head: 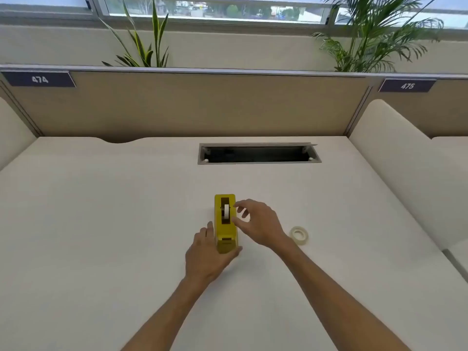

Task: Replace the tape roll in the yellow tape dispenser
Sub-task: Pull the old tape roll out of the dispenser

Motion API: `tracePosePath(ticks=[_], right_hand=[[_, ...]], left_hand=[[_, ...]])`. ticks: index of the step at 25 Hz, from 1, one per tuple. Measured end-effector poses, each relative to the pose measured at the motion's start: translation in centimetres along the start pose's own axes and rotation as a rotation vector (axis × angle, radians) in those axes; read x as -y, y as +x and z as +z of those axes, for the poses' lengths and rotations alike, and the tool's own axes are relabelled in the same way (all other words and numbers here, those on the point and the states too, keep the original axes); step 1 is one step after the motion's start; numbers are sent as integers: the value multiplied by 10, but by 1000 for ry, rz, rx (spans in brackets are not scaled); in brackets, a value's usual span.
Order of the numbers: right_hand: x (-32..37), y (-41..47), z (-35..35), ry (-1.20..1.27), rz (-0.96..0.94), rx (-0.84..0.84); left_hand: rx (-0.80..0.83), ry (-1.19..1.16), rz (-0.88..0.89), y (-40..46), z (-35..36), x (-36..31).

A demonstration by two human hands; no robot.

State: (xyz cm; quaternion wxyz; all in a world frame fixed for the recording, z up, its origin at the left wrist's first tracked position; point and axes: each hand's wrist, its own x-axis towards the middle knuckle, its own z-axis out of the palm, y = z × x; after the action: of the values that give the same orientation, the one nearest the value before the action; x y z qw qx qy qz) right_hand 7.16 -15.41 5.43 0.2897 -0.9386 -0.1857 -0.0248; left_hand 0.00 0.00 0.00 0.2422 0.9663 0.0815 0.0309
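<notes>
Left hand (205, 259) gripping yellow tape dispenser (225, 224), palm side hidden. Right hand (258, 224) loosely spread beside white roll (226, 211), mostly sunk inside. Spare tape roll (299, 234) on worktop (101, 224).

Count on desk (101, 224): one yellow tape dispenser (225, 224), two tape rolls (one seated in dispenser (226, 211), one loose (299, 235)), two hands (left (210, 257), right (258, 224)), one cable hatch (258, 153), two number plates (39, 79) (407, 85), two plants (144, 44) (374, 34).
</notes>
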Motion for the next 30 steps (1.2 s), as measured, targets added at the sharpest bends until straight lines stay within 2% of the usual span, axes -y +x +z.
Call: tracePosePath(ticks=[6,11,16,30], right_hand=[[-3,13,15,-60,14,65],[-2,24,21,-226,-41,123],[1,30,21,-259,-31,180],[8,41,18,-214,-54,113]], left_hand=[[26,-82,-63,5,12,-7],[-5,-90,-59,6,15,-6],[-28,-87,-62,5,17,-5],[-27,-120,-48,3,20,-4]])
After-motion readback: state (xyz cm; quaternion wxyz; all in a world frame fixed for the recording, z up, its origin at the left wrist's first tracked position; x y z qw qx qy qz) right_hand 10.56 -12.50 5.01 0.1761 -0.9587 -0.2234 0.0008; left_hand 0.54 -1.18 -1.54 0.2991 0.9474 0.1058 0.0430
